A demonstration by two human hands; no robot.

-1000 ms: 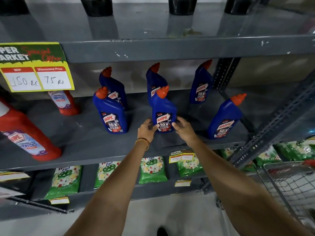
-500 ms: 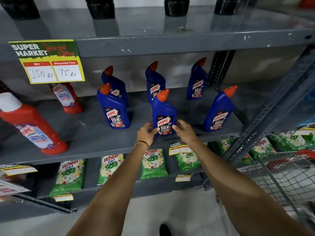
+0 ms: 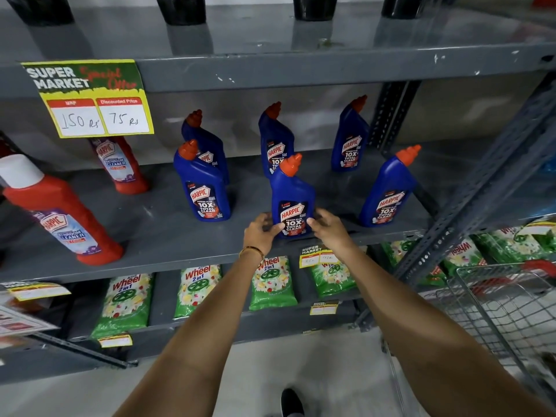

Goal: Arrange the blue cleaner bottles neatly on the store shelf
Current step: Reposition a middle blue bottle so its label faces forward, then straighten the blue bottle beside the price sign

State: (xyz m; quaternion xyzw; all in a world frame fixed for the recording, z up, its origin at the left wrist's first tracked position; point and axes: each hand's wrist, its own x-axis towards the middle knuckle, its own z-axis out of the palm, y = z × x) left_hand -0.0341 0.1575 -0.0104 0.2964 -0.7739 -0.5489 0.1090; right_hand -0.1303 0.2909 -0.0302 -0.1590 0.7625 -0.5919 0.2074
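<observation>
Several blue cleaner bottles with orange caps stand upright on the grey middle shelf (image 3: 156, 233). A front-middle blue bottle (image 3: 292, 191) stands near the shelf's front edge. My left hand (image 3: 261, 233) grips its lower left side and my right hand (image 3: 328, 227) grips its lower right side. A front-left blue bottle (image 3: 204, 188) and a front-right blue bottle (image 3: 388, 191) flank it. Behind stand three more: a back-left bottle (image 3: 207, 142), a back-middle bottle (image 3: 275, 139) and a back-right bottle (image 3: 350, 136).
Two red bathroom cleaner bottles (image 3: 60, 215) (image 3: 120, 164) stand at the shelf's left. A yellow price sign (image 3: 90, 100) hangs from the upper shelf. Green detergent packs (image 3: 126, 302) lie on the lower shelf. A wire cart (image 3: 499, 302) is at the right, by a slanted steel upright (image 3: 481, 188).
The front-middle bottle has come a little nearer the shelf's front edge, both hands still on it. The view has shifted slightly.
</observation>
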